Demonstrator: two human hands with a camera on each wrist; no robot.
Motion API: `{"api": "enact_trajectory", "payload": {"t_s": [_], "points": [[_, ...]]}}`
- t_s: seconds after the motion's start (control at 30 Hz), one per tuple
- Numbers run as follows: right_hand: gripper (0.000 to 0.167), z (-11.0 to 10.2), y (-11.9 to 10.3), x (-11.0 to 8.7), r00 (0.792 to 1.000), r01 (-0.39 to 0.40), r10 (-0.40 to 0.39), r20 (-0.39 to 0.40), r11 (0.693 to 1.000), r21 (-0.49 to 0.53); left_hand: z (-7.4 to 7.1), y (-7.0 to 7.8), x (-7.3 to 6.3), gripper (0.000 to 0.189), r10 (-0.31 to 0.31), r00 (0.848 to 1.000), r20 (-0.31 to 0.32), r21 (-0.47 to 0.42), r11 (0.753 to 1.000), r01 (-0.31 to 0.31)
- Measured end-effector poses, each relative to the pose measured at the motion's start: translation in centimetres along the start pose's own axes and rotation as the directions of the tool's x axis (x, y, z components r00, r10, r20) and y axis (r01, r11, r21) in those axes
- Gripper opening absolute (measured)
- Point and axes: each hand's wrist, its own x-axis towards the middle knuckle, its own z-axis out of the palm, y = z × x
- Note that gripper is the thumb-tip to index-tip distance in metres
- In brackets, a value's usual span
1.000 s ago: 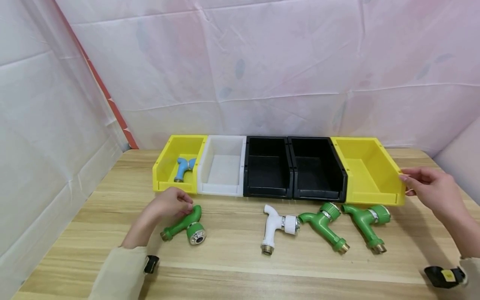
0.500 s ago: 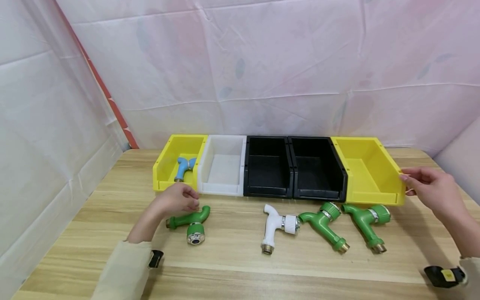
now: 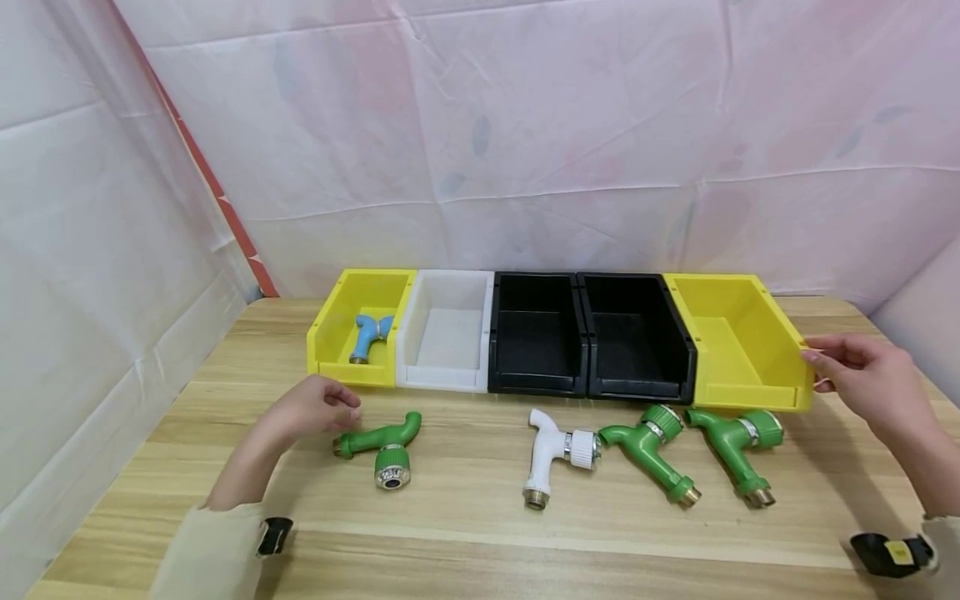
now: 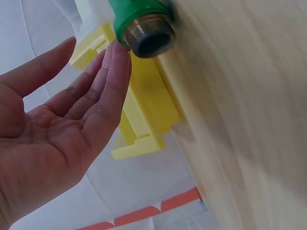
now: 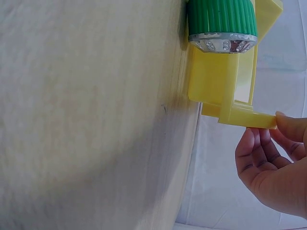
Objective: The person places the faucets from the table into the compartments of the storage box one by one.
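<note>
My left hand (image 3: pixel 311 407) hovers just behind and left of a green tap (image 3: pixel 382 435) lying on the table. In the left wrist view its thumb stands apart from the fingers and nothing is held; the tap's brass threaded end (image 4: pixel 151 39) shows close to the fingertips. At the far right, my right hand (image 3: pixel 873 379) pinches the side rim of a yellow bin (image 3: pixel 752 398) between thumb and fingers. The right wrist view shows the thumb (image 5: pixel 290 126) on that rim. A white tap (image 3: pixel 545 454) and two green taps (image 3: pixel 648 454) (image 3: pixel 735 450) lie in front of the bins.
Along the back of the wooden table (image 3: pixel 450 550) stands a row of bins: a yellow bin (image 3: pixel 352 375) holding a blue tap (image 3: pixel 366 335), a white bin (image 3: pixel 442 379), two black bins (image 3: pixel 536 385) (image 3: pixel 641 389) and the right yellow one. A cloth curtain (image 3: pixel 525 125) hangs behind.
My left hand has let go of the left green tap and drawn back to the left. The tap had turned and shifted slightly right. My right hand stays at the bin's rim.
</note>
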Motion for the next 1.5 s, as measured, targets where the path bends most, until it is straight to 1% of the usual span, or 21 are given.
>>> {"api": "enact_trajectory", "payload": {"t_s": [0.1, 0.23, 0.53, 0.7, 0.8, 1.07, 1.27, 1.5], "points": [[0.032, 0.0, 0.0, 0.0, 1.000, 0.003, -0.003, -0.002, 1.000, 0.002, -0.2, -0.5, -0.3, 0.017, 0.013, 1.000, -0.006, 0.020, 1.000, -0.013], [0.031, 0.1, 0.0, 0.0, 1.000, 0.008, -0.008, -0.005, 1.000, 0.008, -0.4, -1.0, -0.6, 0.018, 0.029, 1.000, 0.000, 0.021, 0.999, -0.029], [0.032, 0.1, 0.0, 0.0, 1.000, -0.005, 0.005, -0.007, 1.000, 0.007, 0.0, -1.6, -0.8, 0.018, -0.021, 1.000, 0.013, -0.004, 1.000, 0.021], [0.031, 0.1, 0.0, 0.0, 1.000, 0.000, 0.000, -0.008, 1.000, 0.007, 0.3, -1.8, -0.8, 0.019, -0.030, 0.999, 0.024, 0.000, 1.000, 0.030], [0.031, 0.1, 0.0, 0.0, 1.000, 0.002, -0.002, -0.011, 1.000, 0.006, 0.5, -1.8, -0.8, 0.018, -0.035, 0.999, 0.019, -0.007, 0.999, 0.035], [0.030, 0.1, 0.4, 0.1, 1.000, 0.005, -0.004, -0.014, 1.000, 0.014, 0.6, -1.8, -0.8, 0.017, -0.025, 0.999, 0.032, -0.018, 1.000, 0.025], [0.031, 0.1, 0.3, 0.0, 1.000, -0.003, 0.003, -0.011, 1.000, 0.008, 0.6, -1.7, -0.8, 0.016, -0.030, 0.999, 0.038, 0.007, 1.000, 0.030], [0.034, 0.1, 0.0, 0.0, 1.000, -0.011, 0.011, -0.003, 1.000, -0.010, 0.6, -1.8, -0.7, 0.014, -0.025, 0.998, 0.053, 0.007, 1.000, 0.024]]}}
